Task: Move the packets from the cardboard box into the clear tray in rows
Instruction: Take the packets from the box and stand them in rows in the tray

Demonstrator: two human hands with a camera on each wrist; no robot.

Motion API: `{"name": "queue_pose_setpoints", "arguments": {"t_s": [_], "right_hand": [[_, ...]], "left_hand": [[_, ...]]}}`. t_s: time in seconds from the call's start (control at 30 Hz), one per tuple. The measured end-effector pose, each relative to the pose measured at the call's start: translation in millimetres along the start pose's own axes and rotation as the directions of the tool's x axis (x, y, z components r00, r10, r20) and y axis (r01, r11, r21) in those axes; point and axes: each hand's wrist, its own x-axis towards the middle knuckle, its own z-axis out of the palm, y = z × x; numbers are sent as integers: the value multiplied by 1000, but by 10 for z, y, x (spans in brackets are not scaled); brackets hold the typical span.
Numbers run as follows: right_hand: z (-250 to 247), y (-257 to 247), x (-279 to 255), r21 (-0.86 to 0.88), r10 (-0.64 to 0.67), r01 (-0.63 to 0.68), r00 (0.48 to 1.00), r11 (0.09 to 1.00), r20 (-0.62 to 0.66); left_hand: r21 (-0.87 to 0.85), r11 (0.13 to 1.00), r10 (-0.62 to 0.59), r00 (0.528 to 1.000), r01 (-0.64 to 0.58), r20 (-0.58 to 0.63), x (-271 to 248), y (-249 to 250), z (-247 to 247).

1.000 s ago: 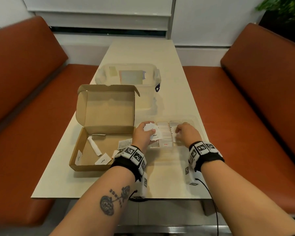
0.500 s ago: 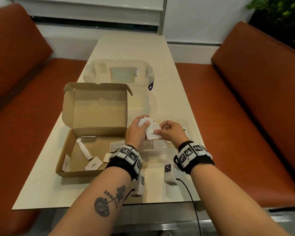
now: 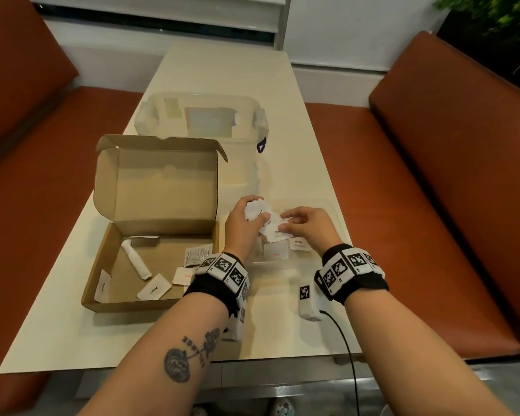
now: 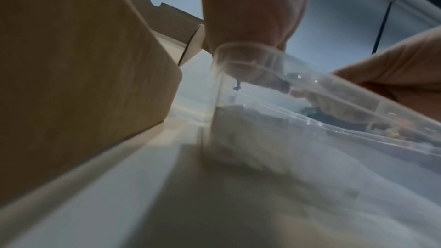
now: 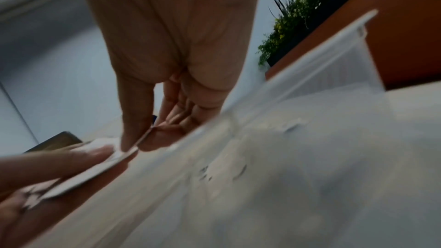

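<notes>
My left hand (image 3: 246, 217) grips a fan of several small white packets (image 3: 257, 209) above the clear tray (image 3: 332, 205). Just to its right, my right hand (image 3: 282, 225) pinches one white packet (image 5: 130, 151) from that bunch between thumb and forefinger. In the tray lie more white packets, among them one with red print (image 3: 276, 254) and one marked Pepper (image 3: 298, 243). The open cardboard box (image 3: 108, 271) stands to the left with several packets (image 3: 154, 290) and a white rolled sachet (image 3: 136, 262) inside. The left wrist view shows the tray's corner (image 4: 229, 48) below the left hand (image 4: 253, 25).
A large clear lidded storage bin (image 3: 201, 121) stands behind the box and tray on the cream table (image 3: 222, 70). Orange bench seats (image 3: 433, 175) flank the table on both sides. A white wrist device with a black cable (image 3: 308, 301) hangs near the table's front edge.
My right hand has left the packets in the tray and come up to the bunch in my left hand, where it now pinches one packet. The head view has tilted down.
</notes>
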Motion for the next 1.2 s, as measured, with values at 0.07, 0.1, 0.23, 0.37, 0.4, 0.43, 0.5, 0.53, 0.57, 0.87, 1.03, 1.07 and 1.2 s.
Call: {"name": "queue_pose_setpoints", "arguments": {"t_s": [0.07, 0.1, 0.23, 0.37, 0.4, 0.43, 0.5, 0.53, 0.57, 0.87, 1.03, 1.07, 1.2], "right_hand": [[-118, 36, 9, -87, -21, 15, 997, 996, -76], [-177, 62, 14, -128, -35, 18, 991, 992, -130], [-275, 174, 21, -291, -62, -13, 967, 956, -245], [-204, 261, 34, -409, -42, -33, 984, 912, -172], [-192, 281, 37, -427, -47, -24, 987, 904, -157], [-184, 298, 37, -434, -56, -12, 988, 901, -145], [-174, 324, 34, -444, -81, 18, 989, 896, -123], [-166, 335, 30, -459, -95, 34, 989, 888, -110], [-159, 347, 23, -482, -106, 46, 989, 875, -100], [-152, 378, 51, -531, -95, 37, 992, 846, -83], [-163, 397, 6, -518, -95, 75, 995, 852, -12], [-160, 395, 3, -519, -82, 69, 997, 852, -1], [-139, 367, 28, -562, -56, 53, 998, 825, 12]], "left_hand": [[17, 1000, 20, 999, -19, -43, 2, -17, 17], [12, 1000, 19, 998, -18, -55, -2, -19, 28], [-1, 1000, 7, 996, -7, -94, 8, -32, 57], [12, 1000, 16, 994, -15, -107, 21, -45, 65], [17, 1000, 19, 994, -17, -106, 18, -45, 67], [27, 999, 23, 994, -20, -106, 15, -47, 69], [53, 998, 36, 993, -31, -109, 15, -52, 68], [61, 998, 41, 993, -35, -109, 17, -55, 68], [69, 997, 43, 993, -36, -110, 18, -57, 69], [130, 990, 62, 992, -47, -111, 35, -82, 72], [147, 987, 77, 991, -60, -109, 39, -93, 71], [146, 988, 74, 991, -58, -109, 37, -89, 74], [164, 985, 78, 991, -60, -112, 37, -81, 83]]}}
